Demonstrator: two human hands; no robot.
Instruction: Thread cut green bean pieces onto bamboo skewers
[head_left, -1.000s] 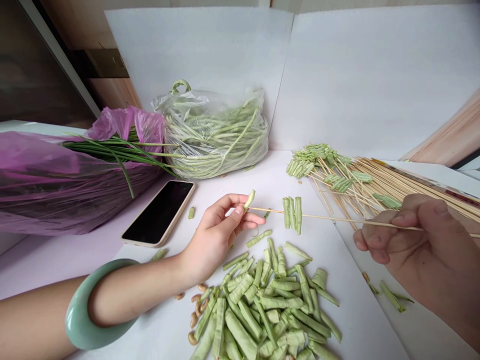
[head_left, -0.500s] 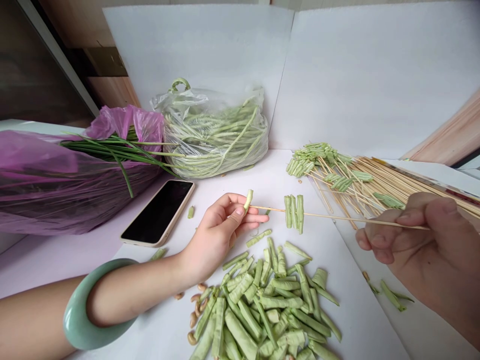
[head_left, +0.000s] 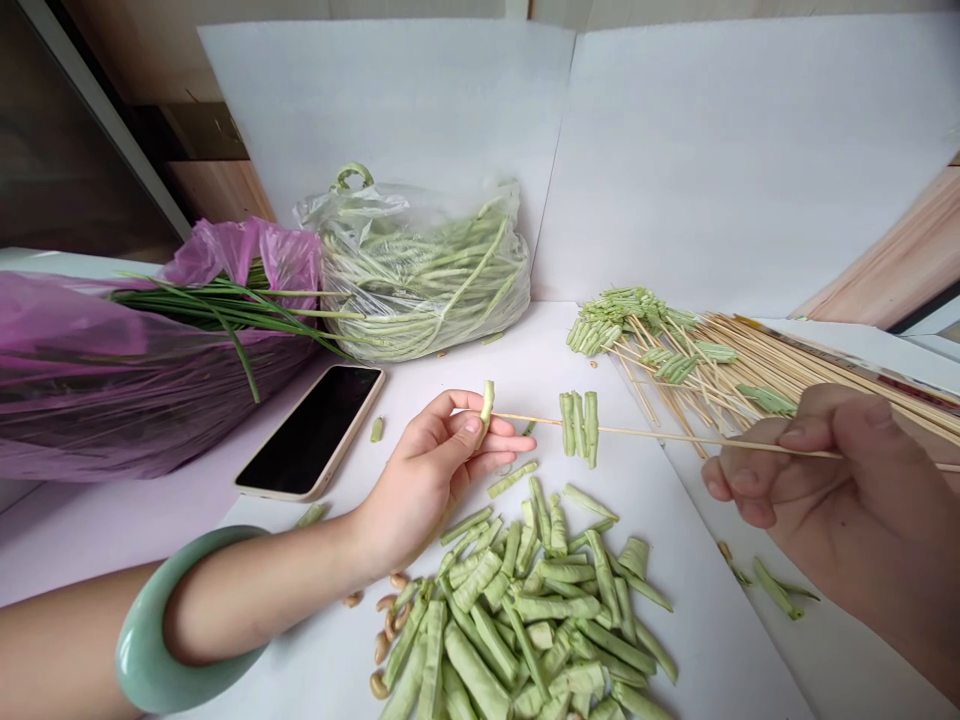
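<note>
Between thumb and fingers, my left hand (head_left: pixel 442 450) pinches a short green bean piece (head_left: pixel 487 400), held upright at the tip of a thin wooden skewer (head_left: pixel 675 437). My right hand (head_left: pixel 840 480) is closed round the skewer's other end. Several cut bean pieces (head_left: pixel 578 425) sit side by side on the skewer, between the two hands. Below them a heap of cut bean pieces (head_left: pixel 525 610) lies on white paper, with loose tan bean seeds (head_left: pixel 381 648) along its left side. A jade-green bangle (head_left: pixel 142 640) circles my left forearm.
Bare skewers (head_left: pixel 795 355) and skewers loaded with bean pieces (head_left: pixel 630 310) lie at the right back. A clear bag of long beans (head_left: pixel 427 280) stands behind, beside a purple bag (head_left: pixel 75 400) of green stalks. A phone (head_left: pixel 311 430) lies at left.
The whole view has shifted slightly. My left hand's bean piece now stands more upright against the skewer tip; both hands keep their holds.
</note>
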